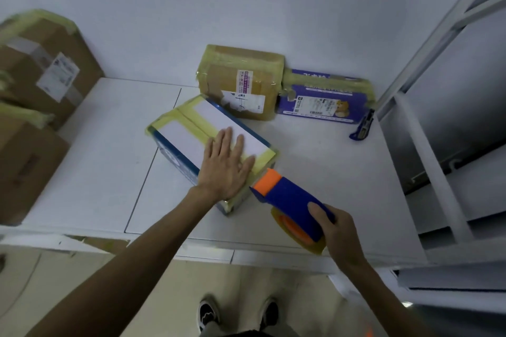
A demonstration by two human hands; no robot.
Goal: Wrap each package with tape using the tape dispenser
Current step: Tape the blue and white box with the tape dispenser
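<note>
- Head view: the left hand (226, 165) lies flat with fingers straight and spread, pressing the top of the white and blue box (208, 142) near the bench's (90, 172) front edge.
- Right hand (338, 230) curls round the blue tape dispenser (290, 200), whose orange nose touches the box's near right end.
- Yellow tape (195, 124) crosses the box's top.
- Taped brown package (242, 81) and purple package (325, 96) sit at the back edge.
</note>
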